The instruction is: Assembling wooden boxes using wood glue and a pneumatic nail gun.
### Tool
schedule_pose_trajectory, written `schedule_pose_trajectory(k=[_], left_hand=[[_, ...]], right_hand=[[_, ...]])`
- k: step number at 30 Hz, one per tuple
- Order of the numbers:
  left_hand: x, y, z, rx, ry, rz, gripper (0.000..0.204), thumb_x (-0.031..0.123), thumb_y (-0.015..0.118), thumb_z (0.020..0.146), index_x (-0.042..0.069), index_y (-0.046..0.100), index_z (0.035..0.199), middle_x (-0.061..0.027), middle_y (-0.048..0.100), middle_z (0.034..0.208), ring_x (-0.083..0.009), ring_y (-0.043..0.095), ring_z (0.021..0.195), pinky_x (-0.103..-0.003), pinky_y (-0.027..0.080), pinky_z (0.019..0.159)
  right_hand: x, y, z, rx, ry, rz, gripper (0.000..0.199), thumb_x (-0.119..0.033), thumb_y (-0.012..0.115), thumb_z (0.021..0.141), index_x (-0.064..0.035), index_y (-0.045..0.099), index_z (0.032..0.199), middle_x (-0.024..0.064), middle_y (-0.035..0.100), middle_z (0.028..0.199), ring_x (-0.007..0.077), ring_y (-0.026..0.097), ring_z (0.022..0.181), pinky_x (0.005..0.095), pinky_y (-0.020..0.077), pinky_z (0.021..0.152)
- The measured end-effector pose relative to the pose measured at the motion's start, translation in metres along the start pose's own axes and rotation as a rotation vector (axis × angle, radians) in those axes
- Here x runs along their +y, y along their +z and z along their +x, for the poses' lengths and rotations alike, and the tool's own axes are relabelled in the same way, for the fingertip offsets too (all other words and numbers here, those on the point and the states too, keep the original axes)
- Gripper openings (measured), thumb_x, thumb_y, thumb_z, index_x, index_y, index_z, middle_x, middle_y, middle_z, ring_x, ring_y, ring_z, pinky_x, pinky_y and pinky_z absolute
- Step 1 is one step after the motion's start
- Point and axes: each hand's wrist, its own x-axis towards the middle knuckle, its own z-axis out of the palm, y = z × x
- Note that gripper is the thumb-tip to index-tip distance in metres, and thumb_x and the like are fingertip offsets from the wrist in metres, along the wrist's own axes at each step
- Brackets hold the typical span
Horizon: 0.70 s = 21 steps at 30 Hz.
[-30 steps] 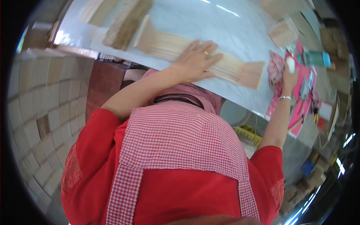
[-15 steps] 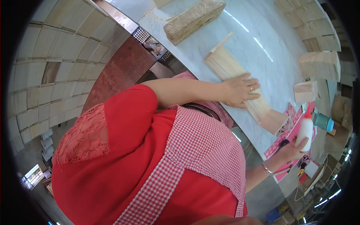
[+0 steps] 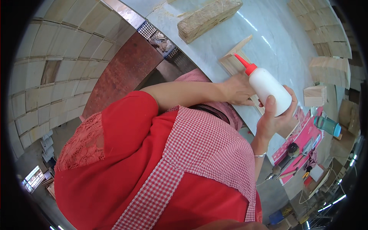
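My right hand (image 3: 270,119) is wrapped round a white squeeze bottle (image 3: 268,90) with a red pointed nozzle. The bottle is tilted, its tip up and to the left, in front of my left hand (image 3: 238,89). That hand lies on a pale wooden board (image 3: 231,65) on the table; the bottle covers part of its fingers. A thin wooden strip (image 3: 242,45) stands across the board's far end. The bottle also hides the middle of the board.
On the white table (image 3: 207,53) lies a tape-wrapped block (image 3: 209,19). Stacked wooden pieces (image 3: 329,71) and a small wood block (image 3: 315,96) stand right. A pink cloth (image 3: 306,142) carries a brush (image 3: 293,148) and other tools beside a teal bottle (image 3: 327,126). Wood stacks (image 3: 65,76) fill the left.
My right hand has brought the white squeeze bottle up and left from above the pink cloth to over the board. My left hand stays on the board, and the view has shifted slightly.
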Motion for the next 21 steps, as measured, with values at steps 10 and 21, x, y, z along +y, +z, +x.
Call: schedule_pose_trajectory(k=[10, 21], left_hand=[[-0.001, 0.006, 0.001, 0.105, 0.016, -0.106, 0.066, 0.055, 0.058, 0.088, 0.008, 0.052, 0.135, -0.0156, 0.051, 0.138, -0.0361, 0.041, 0.133, -0.058, 0.028, 0.109], [0.000, -0.002, -0.002, 0.058, 0.043, 0.029, 0.071, 0.058, 0.050, 0.092, 0.012, 0.044, 0.147, -0.0158, 0.038, 0.153, -0.0342, 0.027, 0.146, -0.063, 0.014, 0.116]], right_hand=[[-0.009, 0.004, 0.007, -0.034, 0.050, -0.056, 0.056, -0.016, 0.078, 0.082, 0.0000, 0.046, 0.125, 0.0110, 0.053, 0.119, 0.0193, 0.056, 0.106, 0.0332, 0.0478, 0.093], [0.007, 0.015, 0.047, 0.114, -0.152, -0.163, 0.044, -0.017, 0.076, 0.086, 0.0009, 0.053, 0.118, 0.0130, 0.063, 0.097, 0.0165, 0.063, 0.067, 0.0258, 0.0519, 0.053]])
